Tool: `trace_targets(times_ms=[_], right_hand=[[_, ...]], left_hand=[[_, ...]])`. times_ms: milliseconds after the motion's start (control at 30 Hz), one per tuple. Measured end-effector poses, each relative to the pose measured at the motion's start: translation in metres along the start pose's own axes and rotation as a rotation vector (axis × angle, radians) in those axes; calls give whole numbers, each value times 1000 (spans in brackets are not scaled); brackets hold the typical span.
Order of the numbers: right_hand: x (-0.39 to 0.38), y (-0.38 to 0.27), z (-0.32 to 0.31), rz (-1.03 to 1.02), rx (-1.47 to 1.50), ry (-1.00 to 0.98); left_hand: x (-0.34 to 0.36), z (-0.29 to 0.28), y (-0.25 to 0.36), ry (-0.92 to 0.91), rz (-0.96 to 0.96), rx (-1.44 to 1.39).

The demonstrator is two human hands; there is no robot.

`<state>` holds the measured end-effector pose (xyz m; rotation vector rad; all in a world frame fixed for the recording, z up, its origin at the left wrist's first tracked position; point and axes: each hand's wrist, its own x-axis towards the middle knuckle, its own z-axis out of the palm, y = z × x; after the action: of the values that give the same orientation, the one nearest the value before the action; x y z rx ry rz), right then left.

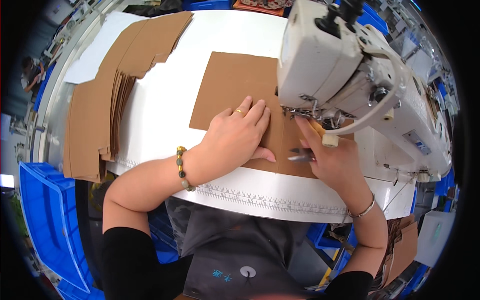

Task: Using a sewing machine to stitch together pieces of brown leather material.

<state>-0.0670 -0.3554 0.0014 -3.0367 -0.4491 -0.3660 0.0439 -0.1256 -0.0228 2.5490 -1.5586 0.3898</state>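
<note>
A brown flat sheet [212, 85] lies on the white sewing table [165, 130], with a fold or seam line down it. My left hand [237, 137] lies on it, fingers stretched and slightly apart, thumb toward the line. My right hand [330, 157] grips small dark metal snips [301, 156] while its index finger reaches to the presser foot of the white sewing machine [322, 55], just right of my left hand. The needle area and part of the sheet are hidden by the machine and my finger.
Stacked brown pieces [87, 130] and white paper [100, 45] lie at the left. Blue bins [42, 215] stand left of and below the table. More brown pieces [400, 250] are at lower right. A printed ruler runs along the near edge. Another person [32, 77] is in the far left background.
</note>
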Motion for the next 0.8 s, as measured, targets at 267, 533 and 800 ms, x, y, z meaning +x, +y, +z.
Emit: trace_targets(times_ms=[267, 533, 800], right_hand=[[-1, -2, 20, 3, -110, 59], [0, -6, 37, 53, -121, 9], [-3, -4, 29, -3, -55, -35]], left_hand=[[2, -1, -3, 3, 20, 24], [3, -3, -6, -82, 4, -29], [5, -5, -6, -61, 4, -69]])
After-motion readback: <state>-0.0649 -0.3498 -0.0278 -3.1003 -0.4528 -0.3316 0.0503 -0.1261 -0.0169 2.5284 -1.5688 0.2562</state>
